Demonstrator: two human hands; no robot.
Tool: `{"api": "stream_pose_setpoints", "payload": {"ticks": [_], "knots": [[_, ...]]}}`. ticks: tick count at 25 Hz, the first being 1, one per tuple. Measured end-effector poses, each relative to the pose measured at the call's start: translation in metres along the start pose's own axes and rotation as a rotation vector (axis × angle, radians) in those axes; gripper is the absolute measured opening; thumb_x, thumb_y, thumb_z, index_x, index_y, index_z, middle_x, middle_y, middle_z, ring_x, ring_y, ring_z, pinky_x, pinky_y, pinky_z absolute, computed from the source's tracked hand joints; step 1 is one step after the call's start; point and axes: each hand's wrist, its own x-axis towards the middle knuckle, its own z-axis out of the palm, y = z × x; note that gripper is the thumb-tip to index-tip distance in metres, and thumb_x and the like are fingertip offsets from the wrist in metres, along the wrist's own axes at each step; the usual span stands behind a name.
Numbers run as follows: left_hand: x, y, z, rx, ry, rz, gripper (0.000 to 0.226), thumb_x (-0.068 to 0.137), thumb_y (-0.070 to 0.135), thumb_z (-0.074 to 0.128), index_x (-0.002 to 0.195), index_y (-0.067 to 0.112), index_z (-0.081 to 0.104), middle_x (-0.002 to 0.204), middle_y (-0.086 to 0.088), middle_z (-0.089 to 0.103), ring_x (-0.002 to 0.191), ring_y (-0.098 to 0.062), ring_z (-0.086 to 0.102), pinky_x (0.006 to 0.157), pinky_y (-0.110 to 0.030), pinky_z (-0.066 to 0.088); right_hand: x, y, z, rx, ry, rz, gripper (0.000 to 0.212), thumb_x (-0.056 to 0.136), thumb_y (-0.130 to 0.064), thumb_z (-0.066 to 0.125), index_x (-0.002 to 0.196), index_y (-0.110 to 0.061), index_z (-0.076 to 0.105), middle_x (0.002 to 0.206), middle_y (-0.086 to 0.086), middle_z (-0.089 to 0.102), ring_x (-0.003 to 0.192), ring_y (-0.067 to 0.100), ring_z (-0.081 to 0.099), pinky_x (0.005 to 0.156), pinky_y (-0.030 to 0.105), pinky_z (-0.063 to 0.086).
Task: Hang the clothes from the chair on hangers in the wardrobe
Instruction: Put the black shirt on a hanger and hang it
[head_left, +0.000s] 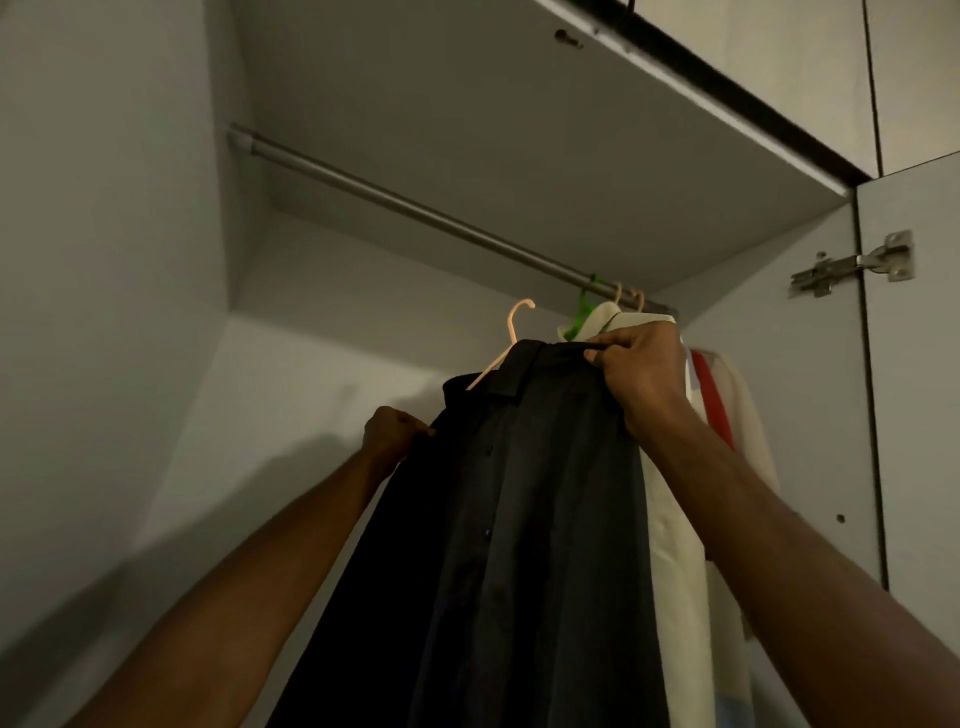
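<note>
Now the black shirt (519, 493) is on its pale hanger (511, 332), gripped at one shoulder by the left hand (392, 434) and at the other by the right hand (641, 374). The hook sits below the rail (415, 208), above both hands; I'd lift evenly, keep the hook upright, and catch it left of the hung clothes (675, 493).

From my feed I can read no text, label, brand or number anywhere: not on the black shirt (519, 493), the hangers, or the wardrobe panels (519, 130).
</note>
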Motion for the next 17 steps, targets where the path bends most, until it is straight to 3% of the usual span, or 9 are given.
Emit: {"api": "stream_pose_setpoints", "payload": {"ticks": [3, 6, 9, 12, 17], "knots": [[0.045, 0.003, 0.023, -0.004, -0.023, 0.016, 0.016, 0.07, 0.02, 0.091, 0.076, 0.009, 0.079, 0.077, -0.009, 0.075, 0.071, -0.025, 0.071, 0.066, -0.032, 0.06, 0.024, 0.006, 0.013, -0.078, 0.061, -0.042, 0.014, 0.089, -0.008, 0.075, 0.102, -0.008, 0.08, 0.097, 0.005, 0.075, 0.078, 0.002, 0.059, 0.069, 0.017, 0.049], [0.084, 0.007, 0.044, 0.002, -0.014, 0.003, 0.03, 0.062, 0.024, 0.093, 0.081, 0.007, 0.078, 0.08, -0.011, 0.075, 0.076, -0.028, 0.073, 0.072, -0.037, 0.063, 0.047, 0.007, 0.029, -0.178, 0.083, -0.074, 0.013, 0.087, -0.004, 0.074, 0.099, -0.006, 0.08, 0.094, 0.005, 0.074, 0.083, 0.009, 0.064, 0.06, 0.014, 0.041], [0.122, 0.011, 0.07, 0.022, 0.015, 0.002, 0.043, 0.06, 0.028, 0.094, 0.092, 0.007, 0.075, 0.091, -0.013, 0.075, 0.085, -0.03, 0.074, 0.077, -0.039, 0.063, 0.07, 0.007, 0.049, -0.235, 0.128, -0.099, 0.014, 0.086, -0.003, 0.074, 0.098, -0.006, 0.08, 0.089, 0.002, 0.07, 0.09, 0.013, 0.065, 0.063, 0.016, 0.041], [0.153, 0.027, 0.085, -0.032, 0.026, 0.019, 0.048, 0.06, 0.029, 0.095, 0.097, 0.007, 0.074, 0.097, -0.012, 0.075, 0.089, -0.029, 0.073, 0.08, -0.036, 0.062, 0.088, 0.007, 0.06, -0.251, 0.186, -0.148, 0.012, 0.085, -0.005, 0.075, 0.096, -0.008, 0.08, 0.084, 0.001, 0.069, 0.081, 0.013, 0.065, 0.055, 0.011, 0.038], [0.174, 0.043, 0.092, -0.076, 0.018, 0.05, 0.033, 0.066, 0.021, 0.094, 0.09, 0.004, 0.078, 0.097, -0.013, 0.076, 0.087, -0.027, 0.073, 0.082, -0.036, 0.062, 0.101, 0.001, 0.066, -0.278, 0.247, -0.162, 0.013, 0.085, -0.004, 0.074, 0.096, -0.007, 0.08, 0.086, 0.003, 0.071, 0.073, 0.01, 0.063, 0.066, 0.019, 0.047]]}}
